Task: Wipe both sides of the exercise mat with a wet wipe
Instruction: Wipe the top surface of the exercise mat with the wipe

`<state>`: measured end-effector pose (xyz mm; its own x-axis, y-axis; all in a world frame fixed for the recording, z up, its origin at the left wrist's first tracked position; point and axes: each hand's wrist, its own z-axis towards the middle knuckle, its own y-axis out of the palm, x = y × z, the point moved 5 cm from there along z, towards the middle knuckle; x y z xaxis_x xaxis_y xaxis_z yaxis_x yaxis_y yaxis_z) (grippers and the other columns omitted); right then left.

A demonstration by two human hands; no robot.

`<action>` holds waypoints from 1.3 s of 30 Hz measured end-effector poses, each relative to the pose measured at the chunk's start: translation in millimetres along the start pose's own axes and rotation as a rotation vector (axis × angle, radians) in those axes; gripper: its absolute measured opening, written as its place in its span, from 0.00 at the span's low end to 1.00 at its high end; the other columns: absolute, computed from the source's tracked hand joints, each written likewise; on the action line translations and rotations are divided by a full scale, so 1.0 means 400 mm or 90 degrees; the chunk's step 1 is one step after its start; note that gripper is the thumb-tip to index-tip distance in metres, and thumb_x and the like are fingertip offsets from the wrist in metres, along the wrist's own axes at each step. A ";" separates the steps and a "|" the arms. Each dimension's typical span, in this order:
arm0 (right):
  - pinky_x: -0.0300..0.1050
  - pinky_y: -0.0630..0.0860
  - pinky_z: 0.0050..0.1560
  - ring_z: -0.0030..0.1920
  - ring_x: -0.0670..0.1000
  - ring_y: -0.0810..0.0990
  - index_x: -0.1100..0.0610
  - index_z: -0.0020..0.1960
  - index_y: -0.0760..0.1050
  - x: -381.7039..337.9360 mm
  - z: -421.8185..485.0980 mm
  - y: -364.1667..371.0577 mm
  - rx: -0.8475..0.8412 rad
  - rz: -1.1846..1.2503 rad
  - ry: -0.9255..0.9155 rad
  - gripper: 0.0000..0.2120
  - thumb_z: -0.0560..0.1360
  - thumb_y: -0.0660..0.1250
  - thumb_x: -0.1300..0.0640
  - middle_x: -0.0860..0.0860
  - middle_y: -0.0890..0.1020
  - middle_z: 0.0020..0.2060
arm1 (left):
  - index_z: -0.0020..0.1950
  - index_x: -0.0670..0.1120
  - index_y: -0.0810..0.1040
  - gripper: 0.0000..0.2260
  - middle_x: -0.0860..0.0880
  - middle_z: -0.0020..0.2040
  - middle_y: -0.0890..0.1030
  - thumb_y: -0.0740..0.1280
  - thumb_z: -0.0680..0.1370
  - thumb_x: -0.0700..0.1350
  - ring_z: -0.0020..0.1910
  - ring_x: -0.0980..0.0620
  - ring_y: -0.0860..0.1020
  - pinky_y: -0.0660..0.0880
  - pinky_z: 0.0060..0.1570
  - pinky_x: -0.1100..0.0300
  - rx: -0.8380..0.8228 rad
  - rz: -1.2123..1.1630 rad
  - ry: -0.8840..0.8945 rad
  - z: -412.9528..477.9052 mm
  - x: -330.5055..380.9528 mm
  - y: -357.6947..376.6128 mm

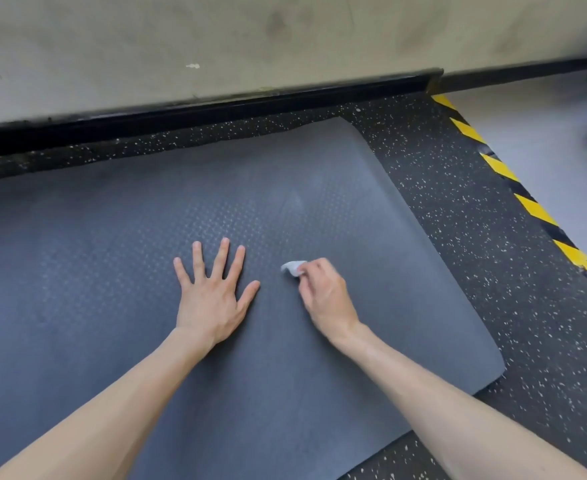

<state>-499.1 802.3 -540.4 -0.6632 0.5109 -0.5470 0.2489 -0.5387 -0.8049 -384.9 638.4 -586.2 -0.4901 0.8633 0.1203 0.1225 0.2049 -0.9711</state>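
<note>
Head camera is looking down on the exercise mat (112, 271), which is lying flat on the speckled floor (458, 202) and filling the centre and lower left of the frame, its right end curving toward the lower right. The left hand (212, 292) is pressing palm-down on the mat just left of centre, fingers straight and spread wide. The right hand (323, 292) is sitting just right of it, fingers curled and pinching a small bunched wet wipe (294, 268), which is poking out at the fingertips and touching the mat.

Wiping of this upper face is, by my judgement, under way. A paler streaked patch is showing above the wipe toward the upper middle; whether it is damp I cannot tell.

To do this step well, the wiping hand should be sweeping in overlapping strokes from the far edge by the black baseboard (216, 109) toward the near edge, bearing down evenly, while the flat hand is anchoring the mat against creeping or wrinkling. The bunched wipe is covering little ground, so opening it flatter would be helping. The underside is not showing, so the flip is not yet done.
</note>
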 end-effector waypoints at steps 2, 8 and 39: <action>0.43 0.73 0.48 0.42 0.54 0.77 0.60 0.51 0.77 -0.042 -0.014 0.044 -0.034 0.001 -0.046 0.09 0.73 0.66 0.69 0.55 0.77 0.43 | 0.83 0.54 0.47 0.34 0.50 0.83 0.49 0.36 0.79 0.67 0.80 0.33 0.43 0.44 0.73 0.29 0.003 0.000 -0.004 0.002 0.001 -0.011; 0.42 0.69 0.43 0.39 0.56 0.76 0.64 0.49 0.77 0.044 0.043 0.018 -0.094 -0.030 -0.094 0.05 0.75 0.65 0.69 0.57 0.75 0.43 | 0.81 0.51 0.57 0.29 0.47 0.77 0.64 0.44 0.82 0.62 0.76 0.35 0.58 0.55 0.70 0.29 0.042 0.034 -0.037 0.056 0.011 -0.065; 0.48 0.71 0.46 0.42 0.60 0.78 0.63 0.48 0.77 0.090 0.250 0.054 -0.029 -0.017 -0.030 0.06 0.75 0.62 0.65 0.58 0.77 0.43 | 0.81 0.50 0.54 0.26 0.49 0.81 0.55 0.46 0.85 0.58 0.79 0.38 0.51 0.49 0.74 0.33 0.067 0.001 -0.074 0.244 -0.012 -0.094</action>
<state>-588.2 741.8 -554.5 -0.7026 0.4912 -0.5148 0.2621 -0.4940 -0.8290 -471.5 581.7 -570.2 -0.5868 0.8035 0.1005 0.0345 0.1487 -0.9883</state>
